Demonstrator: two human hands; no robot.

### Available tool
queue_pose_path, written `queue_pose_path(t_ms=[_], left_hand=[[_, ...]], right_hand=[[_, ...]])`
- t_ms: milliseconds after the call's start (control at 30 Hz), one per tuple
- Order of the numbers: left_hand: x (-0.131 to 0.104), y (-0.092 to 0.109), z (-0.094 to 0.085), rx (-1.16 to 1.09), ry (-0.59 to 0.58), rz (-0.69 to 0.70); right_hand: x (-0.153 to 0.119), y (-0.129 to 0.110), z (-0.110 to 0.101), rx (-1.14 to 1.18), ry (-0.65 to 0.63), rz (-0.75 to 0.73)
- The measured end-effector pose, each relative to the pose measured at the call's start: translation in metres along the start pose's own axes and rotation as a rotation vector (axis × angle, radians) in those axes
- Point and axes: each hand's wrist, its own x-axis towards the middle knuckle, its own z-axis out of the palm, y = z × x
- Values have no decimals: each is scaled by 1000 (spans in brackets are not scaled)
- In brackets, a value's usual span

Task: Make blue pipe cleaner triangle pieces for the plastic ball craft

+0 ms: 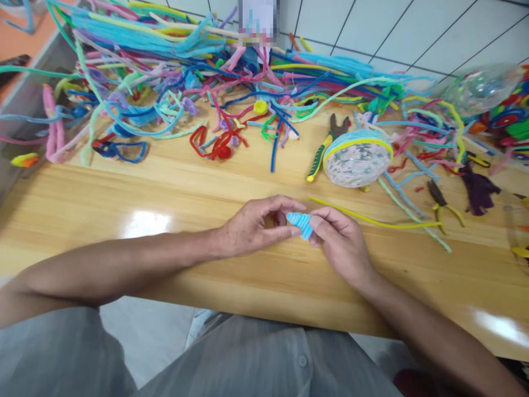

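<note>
Between my two hands is a small light-blue cone of coiled pipe cleaner (300,222), held above the wooden table. My right hand (341,240) pinches its wide end between thumb and fingers. From the other side, the thumb and fingertips of my left hand (258,225) close on the narrower end. Just beyond my right hand, a single yellow pipe cleaner (384,220) lies across the wood. A rounded piece (359,160), speckled white with a yellow and blue rim, sits a little farther off, next to green-and-yellow pliers (328,146).
Heaps of coloured pipe cleaners (173,71) line the back of the table (124,204) against a tiled wall (384,27). Small pliers (444,204) and a dark purple bundle (477,187) lie at right. A red pipe-cleaner shape (219,146) rests at centre left.
</note>
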Motion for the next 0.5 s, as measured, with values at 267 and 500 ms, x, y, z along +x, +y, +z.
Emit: queue_pose_path(t_ms=[267, 500], left_hand=[[1, -3, -3, -74, -1, -27], [0, -6, 0, 5, -65, 77]], right_hand=[[-1, 3, -1, 73, -5, -7], [-1, -3, 3, 18, -20, 38]])
